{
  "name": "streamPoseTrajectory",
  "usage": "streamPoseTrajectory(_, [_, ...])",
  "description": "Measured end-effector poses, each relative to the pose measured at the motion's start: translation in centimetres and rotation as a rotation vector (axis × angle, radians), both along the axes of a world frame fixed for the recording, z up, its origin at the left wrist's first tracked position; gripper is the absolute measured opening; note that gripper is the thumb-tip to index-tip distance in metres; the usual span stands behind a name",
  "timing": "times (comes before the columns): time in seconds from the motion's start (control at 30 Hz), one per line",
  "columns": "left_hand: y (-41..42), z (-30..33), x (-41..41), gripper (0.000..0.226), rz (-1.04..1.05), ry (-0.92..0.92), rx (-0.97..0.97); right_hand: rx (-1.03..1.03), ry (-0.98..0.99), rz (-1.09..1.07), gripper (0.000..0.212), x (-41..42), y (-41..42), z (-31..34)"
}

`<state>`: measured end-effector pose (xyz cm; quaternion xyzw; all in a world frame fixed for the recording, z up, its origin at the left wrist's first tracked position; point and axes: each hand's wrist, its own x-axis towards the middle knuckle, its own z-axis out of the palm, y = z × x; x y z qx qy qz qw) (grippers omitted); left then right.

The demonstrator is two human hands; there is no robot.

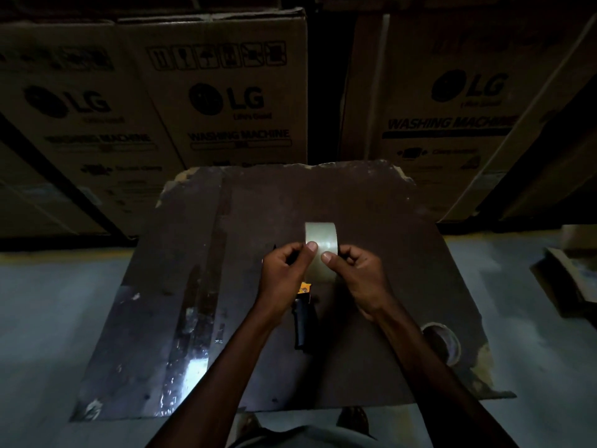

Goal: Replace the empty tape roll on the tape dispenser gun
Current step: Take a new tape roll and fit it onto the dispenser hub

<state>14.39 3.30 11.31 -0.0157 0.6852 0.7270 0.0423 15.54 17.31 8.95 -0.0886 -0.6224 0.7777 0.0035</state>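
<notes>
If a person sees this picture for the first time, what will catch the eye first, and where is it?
The pale tape roll stands out most: both hands hold it on edge at the middle of the dark table, the left hand and right hand each with a thumb on its face. Just below it, the tape gun with a black handle and a yellow part lies on the table. Behind stand big cardboard boxes marked LG Washing Machine.

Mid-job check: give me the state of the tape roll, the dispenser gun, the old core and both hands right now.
Tape roll: upright on edge, held above the table by both hands.
Dispenser gun: lying on the table under the hands, handle toward the person; front hidden.
Old core: lying at the table's right edge, untouched.
Left hand: thumb on the roll's face.
Right hand: thumb on the roll's face.
</notes>
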Motion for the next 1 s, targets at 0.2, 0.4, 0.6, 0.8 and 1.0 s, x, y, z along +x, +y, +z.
streamPoseTrajectory(0.2, [-0.8, 0.6, 0.1, 0.014, -0.097, 0.007, 0.031, -0.036, -0.041, -0.052, 0.019, -0.5, -0.8, 0.9])
streamPoseTrajectory(0.4, [-1.3, 0.6, -0.1, 0.032, -0.141, 0.002, 0.052, -0.008, -0.074, -0.094, 0.035, -0.7, -1.4, 1.8])
streamPoseTrajectory(0.6, [-0.9, 1.0, -0.1, 0.020, -0.091, -0.068, 0.118, -0.011, -0.035, -0.053, 0.017, -0.2, -1.0, 2.3])
streamPoseTrajectory(0.8, [-0.5, 1.1, -0.1, 0.020, -0.095, -0.054, 0.113, -0.029, -0.027, -0.031, 0.010, 0.0, -0.3, 2.7])
streamPoseTrajectory(1.0, [-0.8, 1.4, 0.0, 0.015, -0.191, -0.040, 0.080, -0.030, -0.088, -0.074, 0.015, -0.2, -0.1, 3.3])
